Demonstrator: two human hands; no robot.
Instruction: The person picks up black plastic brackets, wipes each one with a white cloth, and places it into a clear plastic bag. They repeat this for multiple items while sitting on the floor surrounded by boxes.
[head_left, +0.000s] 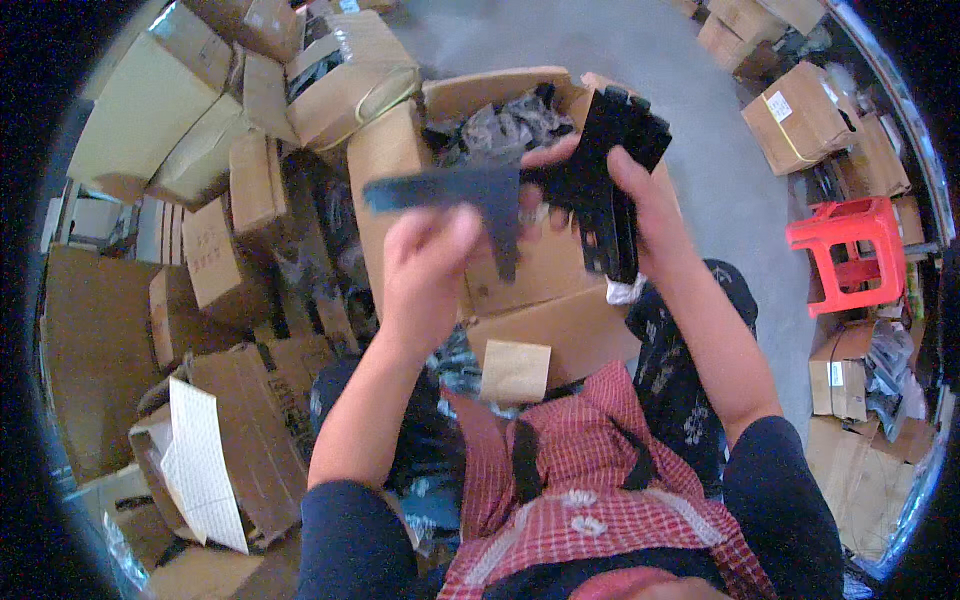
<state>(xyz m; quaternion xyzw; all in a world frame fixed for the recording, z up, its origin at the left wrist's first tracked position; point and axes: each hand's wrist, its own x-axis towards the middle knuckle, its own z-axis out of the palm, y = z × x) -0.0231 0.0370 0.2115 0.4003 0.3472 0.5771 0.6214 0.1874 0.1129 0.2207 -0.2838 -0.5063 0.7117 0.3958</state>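
Observation:
My left hand is closed around a flat, dark blue-grey T-shaped piece, blurred by motion. My right hand grips black plastic parts, which look like several slotted pieces held together; their exact kind I cannot make out. The two hands are close together, with the blue-grey piece reaching toward the black parts; whether they touch is unclear. Both are over an open cardboard box, where dark parts in clear plastic wrap lie at the far side.
Stacked cartons crowd the left side, and a printed sheet hangs on one. A red plastic stool stands at the right, near a strapped carton. A small tan paper square lies by the box's near flap.

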